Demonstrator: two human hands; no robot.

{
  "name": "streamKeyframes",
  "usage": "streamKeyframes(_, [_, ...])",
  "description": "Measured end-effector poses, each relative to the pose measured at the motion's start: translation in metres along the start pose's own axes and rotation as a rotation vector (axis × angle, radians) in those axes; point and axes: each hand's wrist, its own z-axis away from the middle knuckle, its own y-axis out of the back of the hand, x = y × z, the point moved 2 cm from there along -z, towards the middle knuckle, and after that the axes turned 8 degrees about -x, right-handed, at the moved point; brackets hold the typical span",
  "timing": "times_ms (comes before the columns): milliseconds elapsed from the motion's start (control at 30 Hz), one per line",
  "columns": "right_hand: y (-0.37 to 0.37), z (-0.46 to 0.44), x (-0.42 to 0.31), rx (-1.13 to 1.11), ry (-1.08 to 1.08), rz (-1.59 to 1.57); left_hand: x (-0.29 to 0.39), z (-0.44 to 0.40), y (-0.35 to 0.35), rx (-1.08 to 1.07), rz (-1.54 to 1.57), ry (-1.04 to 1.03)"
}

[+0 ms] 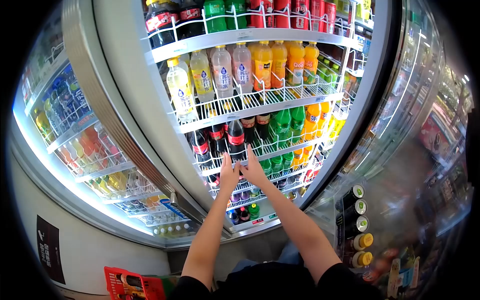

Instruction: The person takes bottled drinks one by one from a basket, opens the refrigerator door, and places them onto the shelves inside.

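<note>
Both my hands reach into an open drinks cooler at a wire shelf [260, 150] of dark cola bottles. My left hand [229, 173] is at the front edge of this shelf, its fingers pointing up and apart from the thumb. Close beside it on the right, my right hand [254, 170] has its fingers stretched upward, and the two thumbs nearly meet. Just beyond the hands stands a cola bottle [235, 136] with a red label; a gap shows between it and my fingers. Another cola bottle [200, 145] stands to the left. I see nothing held in either hand.
Higher shelves hold clear soda bottles [221, 72], orange juice bottles [262, 67] and red cans [282, 13]. Green bottles [283, 122] stand right of the cola. A red basket [112, 282] is at the lower left. Black cans [356, 207] line the right side. The cooler's frame borders both sides.
</note>
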Motion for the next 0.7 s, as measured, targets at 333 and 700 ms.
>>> streamKeyframes(333, [-0.021,0.156,-0.084,0.005,-0.307,-0.352,0.022,0.126,0.016,-0.169,0.280,0.091])
streamKeyframes(700, [0.052,0.280,-0.189,0.048,-0.581,-0.933,0.115,0.264,0.075,-0.105,0.837,0.236])
